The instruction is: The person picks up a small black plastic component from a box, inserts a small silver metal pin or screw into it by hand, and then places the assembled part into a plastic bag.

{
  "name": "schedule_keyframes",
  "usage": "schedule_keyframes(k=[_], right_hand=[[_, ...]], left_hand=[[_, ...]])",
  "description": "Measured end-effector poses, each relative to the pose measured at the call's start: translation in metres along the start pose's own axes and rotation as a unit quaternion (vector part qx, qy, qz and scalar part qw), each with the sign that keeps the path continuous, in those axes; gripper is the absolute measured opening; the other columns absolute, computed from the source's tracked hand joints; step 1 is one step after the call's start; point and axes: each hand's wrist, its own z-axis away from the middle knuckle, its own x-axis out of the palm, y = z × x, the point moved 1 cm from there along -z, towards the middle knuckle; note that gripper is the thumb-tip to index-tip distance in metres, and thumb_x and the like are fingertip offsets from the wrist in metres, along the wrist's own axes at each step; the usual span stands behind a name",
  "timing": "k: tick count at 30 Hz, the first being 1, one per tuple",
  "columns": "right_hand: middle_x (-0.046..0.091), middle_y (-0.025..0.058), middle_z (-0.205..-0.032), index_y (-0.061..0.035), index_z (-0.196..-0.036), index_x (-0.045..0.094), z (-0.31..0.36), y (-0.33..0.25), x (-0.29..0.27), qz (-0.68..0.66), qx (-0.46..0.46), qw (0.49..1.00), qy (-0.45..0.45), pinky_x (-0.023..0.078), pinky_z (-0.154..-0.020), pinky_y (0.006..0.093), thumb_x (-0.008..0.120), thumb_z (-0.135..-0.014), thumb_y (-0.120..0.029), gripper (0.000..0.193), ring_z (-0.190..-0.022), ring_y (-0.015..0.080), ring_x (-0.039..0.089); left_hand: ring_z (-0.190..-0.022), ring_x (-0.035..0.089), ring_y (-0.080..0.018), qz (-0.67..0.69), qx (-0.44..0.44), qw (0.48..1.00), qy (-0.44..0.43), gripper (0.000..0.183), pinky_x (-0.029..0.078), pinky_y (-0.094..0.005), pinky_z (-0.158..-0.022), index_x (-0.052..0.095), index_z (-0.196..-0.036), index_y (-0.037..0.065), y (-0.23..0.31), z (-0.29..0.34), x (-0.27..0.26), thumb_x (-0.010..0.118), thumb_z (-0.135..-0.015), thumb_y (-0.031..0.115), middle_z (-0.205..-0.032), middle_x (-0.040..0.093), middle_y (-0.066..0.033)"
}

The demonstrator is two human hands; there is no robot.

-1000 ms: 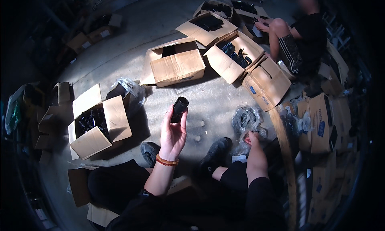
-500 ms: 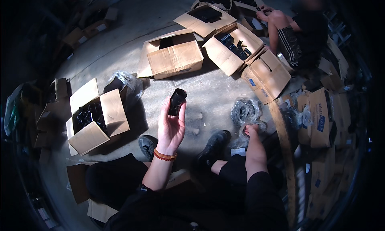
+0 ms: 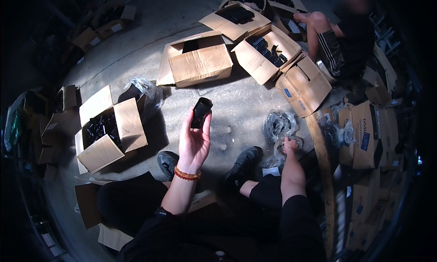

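Note:
My left hand (image 3: pixel 195 146) is raised in front of me, its fingers and thumb closed round a short, hollow black plastic part (image 3: pixel 201 114) with its open end upward. Low on the right, my right hand (image 3: pixel 290 146) is at the near edge of a clear plastic bag (image 3: pixel 278 125) lying on the floor. Dark, ring-like shapes show inside that bag. The fingers of the right hand are curled together, and what lies between them is too small to make out.
An open carton (image 3: pixel 101 127) of black parts stands at the left, beside a crumpled plastic bag (image 3: pixel 148 91). Ahead are more cartons (image 3: pixel 200 64). A seated person (image 3: pixel 350 39) is at the far right, near stacked boxes (image 3: pixel 359 134). A strip (image 3: pixel 321 171) runs along my right.
My right hand has shifted slightly up and to the right at the plastic bag. The left hand still holds the black part in nearly the same place, turned slightly.

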Motion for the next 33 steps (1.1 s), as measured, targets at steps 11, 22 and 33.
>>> schedule_keyframes(k=[11,22,33], right_hand=[[0.069,0.0108,-0.076,-0.0038,-0.084,0.069,-0.017,0.029,0.014,-0.003,-0.032,0.992,-0.119,0.055,-0.051,0.0377,0.077,-0.075,-0.013,0.016,-0.062,0.0203,0.067],[0.074,0.0094,-0.092,-0.0019,-0.094,0.073,0.003,0.010,0.009,0.131,-0.017,0.984,-0.118,0.055,-0.074,0.0321,0.079,-0.070,-0.027,0.035,-0.081,0.0190,0.071],[0.070,0.0067,-0.073,-0.0076,-0.083,0.076,0.000,0.032,-0.024,0.209,-0.064,0.963,-0.157,0.050,-0.055,0.0312,0.082,-0.067,-0.030,0.028,-0.058,0.0160,0.063]], left_hand=[[-0.118,0.058,-0.0267,0.017,-0.007,0.999,-0.052,0.027,0.049,-0.0347,-0.104,0.057,-0.117,-0.004,-0.002,-0.004,0.002,0.059,-0.095,0.011,-0.123,0.060,-0.0205],[-0.130,0.046,-0.0324,0.063,-0.099,0.992,-0.055,0.040,0.048,-0.0363,-0.106,0.046,-0.130,-0.010,-0.034,0.005,-0.002,0.056,-0.095,0.006,-0.135,0.049,-0.0271],[-0.117,0.058,-0.0274,-0.032,-0.171,0.984,-0.033,0.036,0.050,-0.0341,-0.103,0.051,-0.126,-0.007,-0.084,0.019,-0.013,0.057,-0.097,0.014,-0.129,0.055,-0.0240]])
